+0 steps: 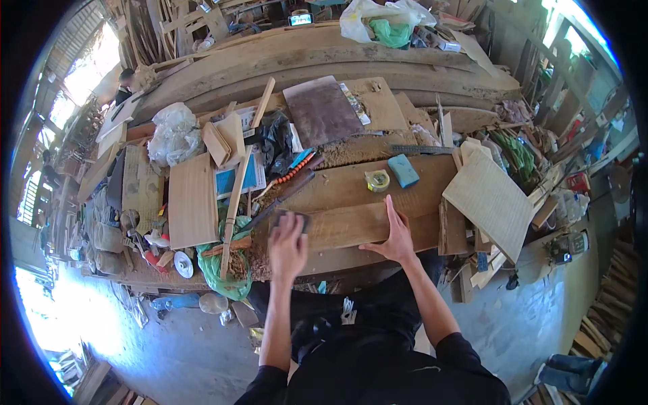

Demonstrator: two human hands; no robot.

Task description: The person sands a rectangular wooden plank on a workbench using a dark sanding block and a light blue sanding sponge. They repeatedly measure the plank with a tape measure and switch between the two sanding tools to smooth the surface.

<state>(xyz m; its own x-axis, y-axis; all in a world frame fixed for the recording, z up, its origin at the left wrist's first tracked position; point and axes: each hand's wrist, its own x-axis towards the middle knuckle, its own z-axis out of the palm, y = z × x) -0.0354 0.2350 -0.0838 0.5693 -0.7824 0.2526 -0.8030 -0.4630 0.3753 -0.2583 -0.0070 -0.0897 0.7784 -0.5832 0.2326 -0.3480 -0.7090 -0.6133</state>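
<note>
A flat wooden board lies across the workbench in front of me. My left hand, slightly blurred, presses a dark, flat sanding block or pad onto the board's left end. At the board's right end, my right hand braces it, with the thumb along the near edge and the fingers pointing away over the end. Just beyond the board are a yellow tape measure and a blue block, perhaps a sponge.
Left of the board are a green plastic bag, a thin wooden strip and a wooden panel. A pale board leans at the right. Farther back lies a dark brown sheet. Another person is far left.
</note>
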